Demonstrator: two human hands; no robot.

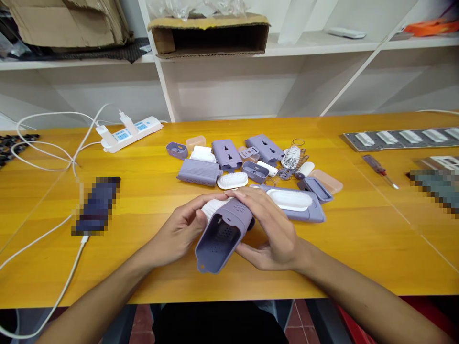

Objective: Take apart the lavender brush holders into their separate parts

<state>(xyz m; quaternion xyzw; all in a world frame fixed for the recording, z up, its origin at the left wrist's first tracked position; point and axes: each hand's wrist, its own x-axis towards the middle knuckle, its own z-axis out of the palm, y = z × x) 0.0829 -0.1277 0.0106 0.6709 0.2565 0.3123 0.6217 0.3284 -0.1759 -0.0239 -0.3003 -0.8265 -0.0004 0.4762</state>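
A hollow purple plastic housing (229, 220) is tilted above the table's front, its open end facing me and small holes in its walls. My right hand (274, 234) wraps round its right side, thumb underneath and fingers over the top. At its left, my left hand (181, 231) is closed on a white bristled brush piece (213, 208) that lies against the housing; its far end is hidden. Just beyond my hands lie a white oval brush head (233, 180), a ribbed purple housing (199, 172) and a flat purple part with a white bristled pad (292, 199).
Several metal springs (292, 160) and more purple housings (226, 154) lie behind. A power strip (132, 134) and a blurred phone (96, 205) with a white cable are at left. A screwdriver (380, 169) lies at right. White shelving (233, 91) stands behind the table (358, 248).
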